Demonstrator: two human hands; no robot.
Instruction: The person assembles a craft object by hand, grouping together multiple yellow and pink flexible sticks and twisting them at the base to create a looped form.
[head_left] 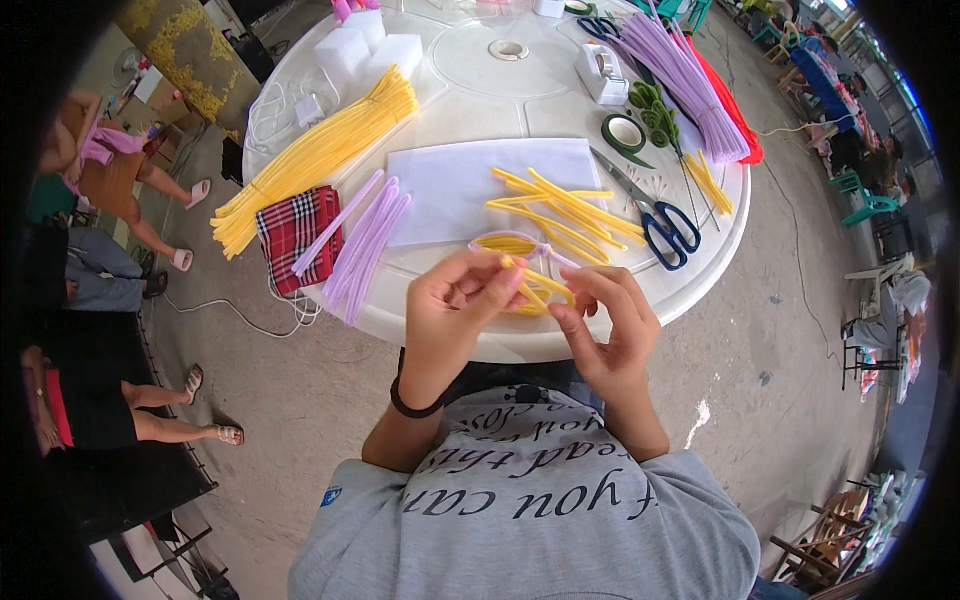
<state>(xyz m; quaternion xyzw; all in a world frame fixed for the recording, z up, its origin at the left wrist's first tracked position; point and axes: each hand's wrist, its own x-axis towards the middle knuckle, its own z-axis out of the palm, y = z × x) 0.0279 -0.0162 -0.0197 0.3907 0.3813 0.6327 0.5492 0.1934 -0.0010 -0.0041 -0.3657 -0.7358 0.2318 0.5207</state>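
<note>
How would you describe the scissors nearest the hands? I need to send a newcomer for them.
Start at the round white table, then find the white paper sheet in its middle. Just right of the loose yellow stems lie the scissors, blades pointing up-left; their dark blue handles set them apart from the green tape roll beyond.

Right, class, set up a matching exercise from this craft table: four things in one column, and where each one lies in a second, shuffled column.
Things:
1. blue-handled scissors
2. red plaid pouch
3. big yellow pipe-cleaner bundle
4. white tape dispenser

Places:
A. far side of the table, near its centre hub
B. at the table's left edge, beside the lilac stems
C. right of the white sheet, blades pointing away
D. slanting across the table's left part

Pairs: 1-C, 2-B, 3-D, 4-A
</note>
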